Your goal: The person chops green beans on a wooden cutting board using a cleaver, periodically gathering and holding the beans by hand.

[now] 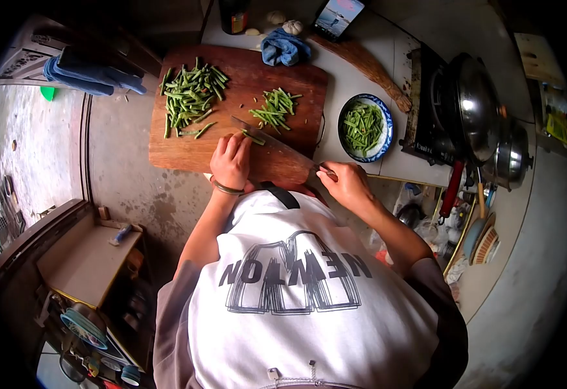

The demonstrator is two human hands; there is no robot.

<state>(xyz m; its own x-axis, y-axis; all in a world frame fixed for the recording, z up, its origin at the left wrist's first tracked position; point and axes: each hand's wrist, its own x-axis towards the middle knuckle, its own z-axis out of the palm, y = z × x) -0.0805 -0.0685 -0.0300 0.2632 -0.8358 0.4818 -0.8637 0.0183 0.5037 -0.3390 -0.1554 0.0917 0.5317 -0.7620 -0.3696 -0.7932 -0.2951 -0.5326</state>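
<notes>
My right hand [348, 185] is wrapped round the handle of a knife [274, 146], whose blade lies slanted over the wooden cutting board [186, 152]. Near the board's front edge, my left hand [231, 162] has its fingers bent and pressed on a few green bean pieces [252, 137] beside the blade. A large pile of cut green beans [193, 94] is on the board's left part, and a smaller pile [276, 108] lies beyond the knife. To the right of the board stands a blue-rimmed bowl [363, 126] holding more cut beans.
Behind the board are a blue cloth [283, 47], garlic [292, 26], a dark jar [234, 16] and a propped-up screen [338, 18]. A long piece of wood [368, 63] lies behind the bowl. Right of it stands a stove with a lidded pan [478, 107].
</notes>
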